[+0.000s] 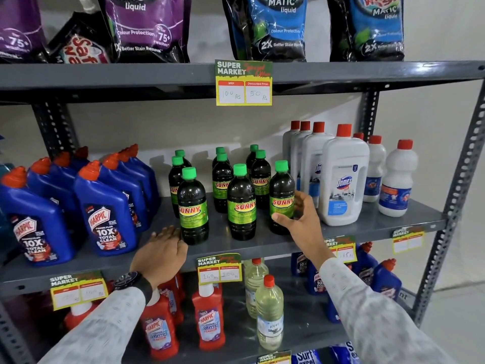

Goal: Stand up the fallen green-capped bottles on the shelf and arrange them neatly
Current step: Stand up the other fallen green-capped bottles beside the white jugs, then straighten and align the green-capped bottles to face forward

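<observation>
A pale wall [433,48] backs a grey metal rack whose perforated uprights [469,164] rise at the right and behind the goods at the left. Its top shelf [131,77] carries purple and blue liquid-detergent pouches [147,27], and a yellow price tag [244,82] hangs from that shelf's front edge. The middle shelf [380,224] is a flat grey deck: blue Harpic bottles [105,206] crowd its left end, white red-capped bottles [343,177] its right, and between them stand the green-capped bottles [241,203], all upright, in three loose rows running front to back. The lowest shelf in view holds red Harpic bottles [210,319] and clear bottles of pale liquid [270,311]. The right hand [301,216] is wrapped around the front right bottle [282,198], thumb on the label and fingers behind. The left hand [162,250], with a wristwatch [131,281] above the sleeve, lies flat and open at the shelf's front edge, fingertips just beside the front left bottle [193,208]; whether they touch it cannot be told.
</observation>
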{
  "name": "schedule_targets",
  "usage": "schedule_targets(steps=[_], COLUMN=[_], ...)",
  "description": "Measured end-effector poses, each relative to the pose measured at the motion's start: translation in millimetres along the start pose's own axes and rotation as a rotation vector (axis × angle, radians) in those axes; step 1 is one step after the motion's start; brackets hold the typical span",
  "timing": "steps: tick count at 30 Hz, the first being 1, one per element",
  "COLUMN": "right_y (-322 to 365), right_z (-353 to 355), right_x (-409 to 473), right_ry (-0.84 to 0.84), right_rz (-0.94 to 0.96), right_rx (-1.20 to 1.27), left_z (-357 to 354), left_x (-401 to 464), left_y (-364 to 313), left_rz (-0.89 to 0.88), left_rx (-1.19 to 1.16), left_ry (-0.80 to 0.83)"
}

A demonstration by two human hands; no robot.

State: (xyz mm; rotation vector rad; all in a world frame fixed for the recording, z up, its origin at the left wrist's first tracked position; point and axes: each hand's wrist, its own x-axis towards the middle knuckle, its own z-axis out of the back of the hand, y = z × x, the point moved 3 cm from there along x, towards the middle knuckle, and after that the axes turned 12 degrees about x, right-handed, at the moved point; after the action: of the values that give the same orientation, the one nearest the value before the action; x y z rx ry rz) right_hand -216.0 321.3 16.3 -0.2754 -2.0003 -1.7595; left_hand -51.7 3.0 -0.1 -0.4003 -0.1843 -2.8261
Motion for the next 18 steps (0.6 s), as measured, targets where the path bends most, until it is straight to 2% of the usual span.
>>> schedule_targets(steps=[12, 15, 17, 18], right_y=[6.7, 10.3, 16.5, 19.3], right_z=[-4.3, -4.5, -10.8, -17.3], right_x=[-10.3, -26.8, -42.7, -48.5], right_ry=[-0.108, -0.28, -0.321, -0.281], right_rz=[0.043, 0.133, 0.202, 0.201], right_rx=[-0.095, -0.165, -0.197, -0.207], left_z=[3.1, 16.0, 23.7, 26.6], left_x=[-2.3, -16.0, -25.2, -25.8], left_y=[-0.4, -4.7, -4.8, -2.6], left_rz=[0.019, 0.075, 0.164, 0.214], left_rx=[-0.027, -0.16, -0.407, -0.559], left_ry=[-0.034, -0.257, -0.404, -0.436])
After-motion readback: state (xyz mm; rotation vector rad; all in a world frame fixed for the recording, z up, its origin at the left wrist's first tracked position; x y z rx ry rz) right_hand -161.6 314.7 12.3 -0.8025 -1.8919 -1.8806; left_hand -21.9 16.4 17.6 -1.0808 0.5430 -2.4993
